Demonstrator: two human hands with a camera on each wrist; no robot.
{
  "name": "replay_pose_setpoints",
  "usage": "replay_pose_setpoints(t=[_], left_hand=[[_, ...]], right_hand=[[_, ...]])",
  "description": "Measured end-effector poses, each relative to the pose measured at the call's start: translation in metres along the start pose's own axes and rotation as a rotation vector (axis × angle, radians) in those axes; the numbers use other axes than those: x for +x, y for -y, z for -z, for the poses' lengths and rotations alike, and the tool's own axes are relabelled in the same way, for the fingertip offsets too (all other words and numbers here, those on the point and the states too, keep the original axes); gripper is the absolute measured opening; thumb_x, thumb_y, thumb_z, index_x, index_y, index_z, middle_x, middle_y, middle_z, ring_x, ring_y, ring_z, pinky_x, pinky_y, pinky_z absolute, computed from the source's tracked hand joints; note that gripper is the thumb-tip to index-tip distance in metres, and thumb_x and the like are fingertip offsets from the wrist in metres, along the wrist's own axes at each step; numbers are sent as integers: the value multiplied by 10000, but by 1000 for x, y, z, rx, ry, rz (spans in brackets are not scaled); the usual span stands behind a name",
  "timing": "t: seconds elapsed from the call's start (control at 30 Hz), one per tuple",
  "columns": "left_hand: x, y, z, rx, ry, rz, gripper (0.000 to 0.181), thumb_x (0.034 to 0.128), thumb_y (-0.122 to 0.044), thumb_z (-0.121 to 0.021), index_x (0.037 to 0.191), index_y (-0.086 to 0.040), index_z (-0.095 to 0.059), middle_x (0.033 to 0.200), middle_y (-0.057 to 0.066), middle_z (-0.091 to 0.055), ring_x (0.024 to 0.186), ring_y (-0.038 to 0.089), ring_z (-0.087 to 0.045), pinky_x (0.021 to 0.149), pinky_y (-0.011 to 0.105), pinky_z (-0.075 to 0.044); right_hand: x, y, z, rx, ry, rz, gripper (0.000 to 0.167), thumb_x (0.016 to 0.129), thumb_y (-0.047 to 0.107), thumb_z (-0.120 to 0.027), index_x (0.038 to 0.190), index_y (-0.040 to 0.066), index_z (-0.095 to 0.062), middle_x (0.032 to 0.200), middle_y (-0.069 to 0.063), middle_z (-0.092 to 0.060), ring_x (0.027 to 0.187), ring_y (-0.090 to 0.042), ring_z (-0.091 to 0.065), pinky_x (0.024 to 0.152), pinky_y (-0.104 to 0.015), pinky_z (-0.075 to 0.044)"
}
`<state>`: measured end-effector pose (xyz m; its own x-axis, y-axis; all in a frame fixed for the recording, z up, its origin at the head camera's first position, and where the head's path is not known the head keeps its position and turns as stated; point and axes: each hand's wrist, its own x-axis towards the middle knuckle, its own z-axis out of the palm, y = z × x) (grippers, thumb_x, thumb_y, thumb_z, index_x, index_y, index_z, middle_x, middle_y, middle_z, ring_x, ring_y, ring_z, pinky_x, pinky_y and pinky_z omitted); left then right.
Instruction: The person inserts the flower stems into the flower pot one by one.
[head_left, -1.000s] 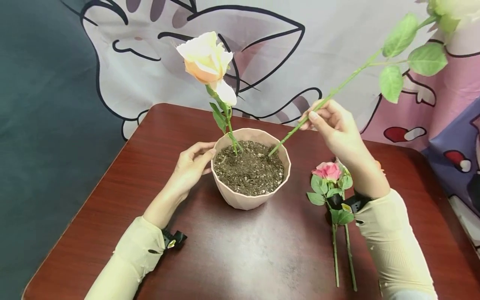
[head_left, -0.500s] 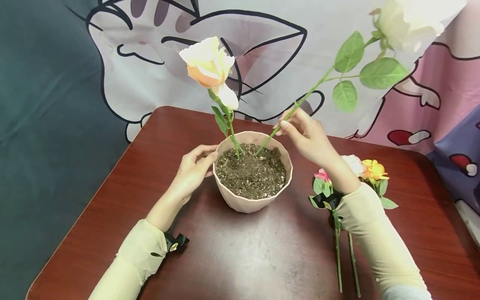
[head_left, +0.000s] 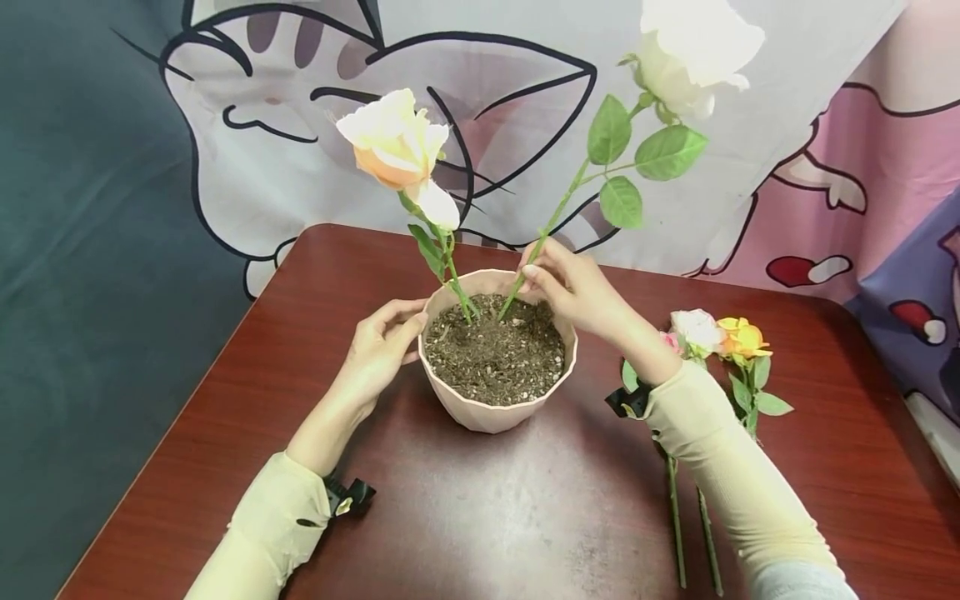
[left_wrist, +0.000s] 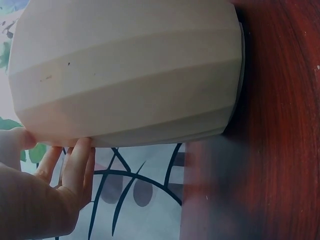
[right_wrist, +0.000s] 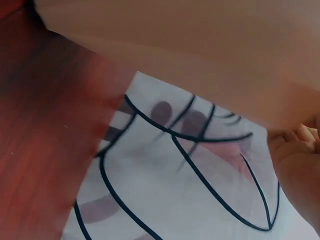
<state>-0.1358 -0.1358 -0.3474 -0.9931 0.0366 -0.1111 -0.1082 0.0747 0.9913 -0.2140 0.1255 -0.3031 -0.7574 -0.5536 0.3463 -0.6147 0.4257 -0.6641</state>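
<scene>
A pale pink faceted flowerpot (head_left: pixel 487 417), filled with dark soil (head_left: pixel 495 358), stands on the table. My left hand (head_left: pixel 378 350) holds its left side, with the thumb at the rim; the left wrist view shows the fingers (left_wrist: pixel 77 162) against the outer wall. My right hand (head_left: pixel 566 283) pinches the green stem of a large white rose (head_left: pixel 693 62) above the back of the pot. The stem's lower end meets the soil. Left of it, a peach rose (head_left: pixel 393 146) leans in the soil with a smaller white bloom (head_left: pixel 437 206). The right wrist view shows little of the right hand (right_wrist: pixel 297 165).
On the table's right side lie several more roses, including a pale pink one (head_left: pixel 697 332) and an orange-yellow one (head_left: pixel 742 337). My right forearm (head_left: pixel 727 458) partly covers them. A cartoon-print cloth (head_left: pixel 300 183) hangs behind the dark red wooden table (head_left: pixel 480 517).
My right hand has moved left and slightly down, bringing the white rose more upright. Its stem end has shifted from the pot's right side toward the peach rose. My left hand stays at the pot.
</scene>
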Motion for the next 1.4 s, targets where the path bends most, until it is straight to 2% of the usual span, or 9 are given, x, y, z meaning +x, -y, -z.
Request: replay_pose_setpoints(t=[0.17,0.4,0.6,0.83,0.97,1.13,1.2,1.4], left_hand=[[0,1,-1,-14,-2,-7,304,952,-224,-542,1235,-117,-570,1185,107,-594,1028,135,-577,799,281,-549],[1,2,-4,-8,14,-11,298,954,-230,-533,1232,-132,-578,1180,103,-582,1046,162,-563,821,292,-544],[-1,2,-1,-8,2,-6,292,952,-227,-538,1227,-137,-580,1182,90,-586,1047,163,-562,815,289,-545],[-3,1,1,-7,0,2,289,957,-224,-531,1229,-138,-577,1202,81,-576,1064,174,-556,824,302,-543],[-1,1,-1,-9,3,-9,288,955,-224,-531,1227,-139,-579,1176,99,-587,1046,171,-565,822,299,-545],[0,1,-1,-11,3,-10,297,952,-225,-535,1230,-128,-577,1178,106,-587,1044,175,-566,822,303,-545],[0,1,0,-9,5,-5,299,952,-227,-536,1231,-128,-577,1185,99,-583,1049,177,-563,824,306,-545],[0,0,0,-14,10,-9,300,952,-232,-539,1230,-125,-575,1190,94,-582,1056,172,-563,825,306,-543]], right_hand=[[2,1,-2,-73,33,57,81,975,145,-494,1003,72,-516,799,-44,-695,691,-193,-656,559,-245,-486],[4,8,9,-172,103,43,63,938,87,-548,984,44,-552,753,-53,-702,663,-191,-662,522,-246,-492],[12,5,0,-205,81,142,54,933,92,-556,950,41,-558,729,-13,-703,566,-98,-593,461,-217,-396],[13,1,-12,-229,79,228,18,910,43,-528,924,46,-539,712,-10,-693,573,-116,-607,443,-221,-407],[13,1,-9,-208,90,190,37,919,72,-557,940,42,-554,736,-17,-697,575,-109,-589,472,-233,-432],[10,-2,-7,-136,119,45,76,950,149,-544,994,87,-553,807,-11,-691,699,-111,-612,620,-275,-486],[9,-1,-6,-119,126,11,98,956,184,-540,1014,106,-558,856,-9,-696,763,-121,-630,682,-297,-499],[11,2,-2,-145,142,34,152,945,210,-560,1061,115,-583,974,-33,-698,907,-165,-646,789,-348,-514]])
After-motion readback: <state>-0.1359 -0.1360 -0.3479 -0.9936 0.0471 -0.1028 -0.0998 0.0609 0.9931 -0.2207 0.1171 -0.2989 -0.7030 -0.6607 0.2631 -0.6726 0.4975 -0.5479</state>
